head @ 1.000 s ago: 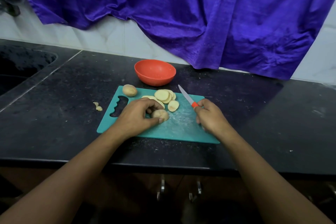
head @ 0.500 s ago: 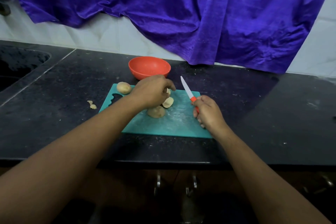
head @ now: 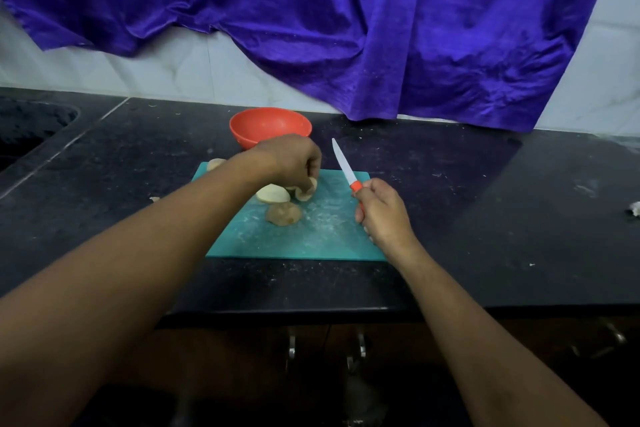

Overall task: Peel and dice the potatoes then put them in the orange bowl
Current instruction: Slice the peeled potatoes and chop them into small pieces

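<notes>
Teal board (head: 311,239) is being shown from above on a black tabletop (head: 485,201), with an orange bowl (head: 270,125) just behind it. The left hand (head: 294,159) is being reached to the back of the board; a second ago it was being pressed on the potato stub (head: 283,213), which is now being left alone nearer the viewer. Pale slices (head: 273,193) are being pinched in the left grip at the edge of their pile. The knife (head: 343,163) is being held by its orange handle in the closed grip of the right hand (head: 381,215), blade raised and pointed away, clear of the food. Slicing is probably being paused so that slices can be stacked for dicing. A whole potato (head: 215,164) is being kept at the board's far left corner. No pieces are being seen in the bowl, though its inside is only partly visible.
</notes>
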Action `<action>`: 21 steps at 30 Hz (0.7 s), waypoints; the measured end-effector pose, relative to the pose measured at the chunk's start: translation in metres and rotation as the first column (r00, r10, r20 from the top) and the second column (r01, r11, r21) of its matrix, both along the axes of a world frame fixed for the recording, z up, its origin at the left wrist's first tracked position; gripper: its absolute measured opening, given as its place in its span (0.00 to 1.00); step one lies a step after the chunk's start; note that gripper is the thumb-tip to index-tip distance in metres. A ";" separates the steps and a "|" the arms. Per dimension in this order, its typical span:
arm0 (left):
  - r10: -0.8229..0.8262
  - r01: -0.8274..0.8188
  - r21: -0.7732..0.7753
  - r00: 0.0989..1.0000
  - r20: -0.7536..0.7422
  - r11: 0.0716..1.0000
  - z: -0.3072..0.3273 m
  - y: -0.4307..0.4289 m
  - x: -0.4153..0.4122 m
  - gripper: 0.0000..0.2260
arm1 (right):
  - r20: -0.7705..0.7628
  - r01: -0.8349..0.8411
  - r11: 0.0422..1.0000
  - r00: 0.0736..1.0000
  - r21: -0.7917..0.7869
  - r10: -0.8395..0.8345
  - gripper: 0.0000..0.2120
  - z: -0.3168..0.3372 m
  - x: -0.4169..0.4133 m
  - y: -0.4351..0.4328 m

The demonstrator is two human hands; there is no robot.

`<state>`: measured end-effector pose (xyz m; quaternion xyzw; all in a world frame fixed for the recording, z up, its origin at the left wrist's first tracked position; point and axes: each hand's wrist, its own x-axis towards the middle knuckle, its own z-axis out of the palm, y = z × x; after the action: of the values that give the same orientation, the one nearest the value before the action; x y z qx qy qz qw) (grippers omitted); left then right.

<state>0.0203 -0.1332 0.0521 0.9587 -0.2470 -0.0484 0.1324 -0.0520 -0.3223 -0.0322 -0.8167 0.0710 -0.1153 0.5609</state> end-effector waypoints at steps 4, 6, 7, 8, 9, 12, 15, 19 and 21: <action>0.005 -0.164 -0.542 0.959 -0.283 0.824 -0.003 0.007 -0.015 0.08 | -0.019 0.002 0.999 1.000 0.033 -0.002 0.10 0.004 -0.003 -0.001; -0.008 -0.247 -0.671 0.936 -0.353 0.699 -0.010 0.009 -0.025 0.09 | -0.025 0.000 0.998 1.000 0.063 0.002 0.10 0.006 -0.005 -0.001; -0.005 -0.277 -0.708 0.930 -0.369 0.650 -0.014 0.009 -0.031 0.09 | -0.029 -0.001 0.997 1.000 0.077 0.003 0.09 0.007 -0.006 -0.001; 0.001 -0.306 -0.738 0.924 -0.382 0.601 -0.017 0.008 -0.038 0.08 | -0.032 -0.002 0.996 0.999 0.093 0.005 0.10 0.008 -0.008 -0.001; 0.013 -0.343 -0.763 0.916 -0.402 0.548 -0.020 0.005 -0.047 0.07 | -0.035 -0.003 0.994 0.999 0.112 0.008 0.10 0.009 -0.009 0.000; 0.059 -0.445 -0.794 0.884 -0.464 0.413 -0.032 -0.007 -0.073 0.04 | -0.049 -0.012 0.988 0.999 0.153 0.019 0.11 0.013 -0.011 0.000; 0.126 -0.407 -0.798 0.910 -0.395 0.444 -0.052 -0.018 -0.088 0.03 | -0.076 -0.029 0.986 0.996 0.165 0.042 0.11 0.018 -0.014 -0.001; 0.340 -0.313 -0.589 0.938 -0.067 0.745 -0.075 -0.018 -0.091 0.04 | -0.116 -0.073 0.990 0.989 0.118 0.087 0.10 0.024 -0.021 -0.008; 0.383 -0.293 -0.527 0.921 0.067 0.798 -0.078 -0.018 -0.093 0.03 | -0.124 -0.100 0.995 0.988 -0.029 0.096 0.05 0.029 -0.029 -0.012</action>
<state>-0.0730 -0.1507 -0.0260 0.9189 -0.0858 0.1247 0.3644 -0.0811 -0.3341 -0.0031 -0.8345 0.0629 -0.0384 0.5461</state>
